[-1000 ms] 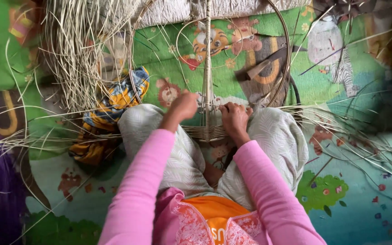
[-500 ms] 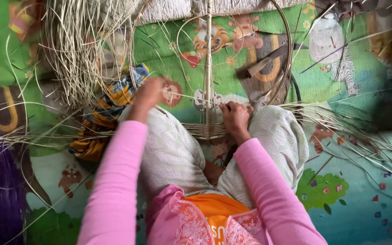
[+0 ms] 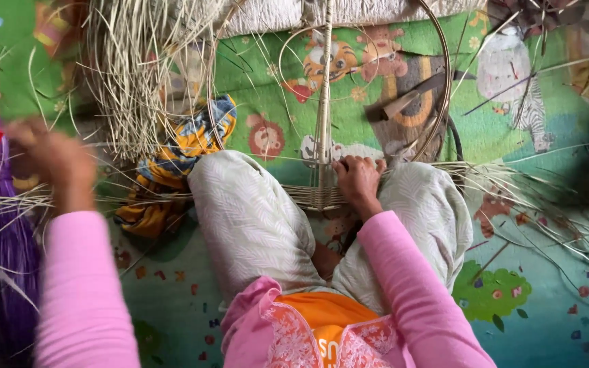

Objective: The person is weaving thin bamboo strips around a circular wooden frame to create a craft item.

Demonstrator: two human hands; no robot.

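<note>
1. The woven strip (image 3: pixel 315 197) – a flat band of pale split cane, tightly plaited – lies across the person's knees, between the two legs in light leaf-patterned trousers (image 3: pixel 253 218).
2. The right hand (image 3: pixel 357 178) is closed on the strip's right end, fingers curled over it, just beside the upright cane rib (image 3: pixel 324 88), a straight pale stick that rises from the strip.
3. A thin round hoop (image 3: pixel 438 102) curves up behind the rib.
4. The left hand (image 3: pixel 52 160) is far out to the left, blurred; whether it grips anything cannot be told. Loose thin strands (image 3: pixel 8 201) run near it.
5. A bundle of dry, stringy cane strands (image 3: pixel 138 75) fans out at upper left – rough and tangled.
6. A crumpled yellow-and-blue cloth (image 3: pixel 172 163) lies beside the left knee.
7. Underneath is a smooth green play mat (image 3: pixel 260 88) printed with cartoon animals.
</note>
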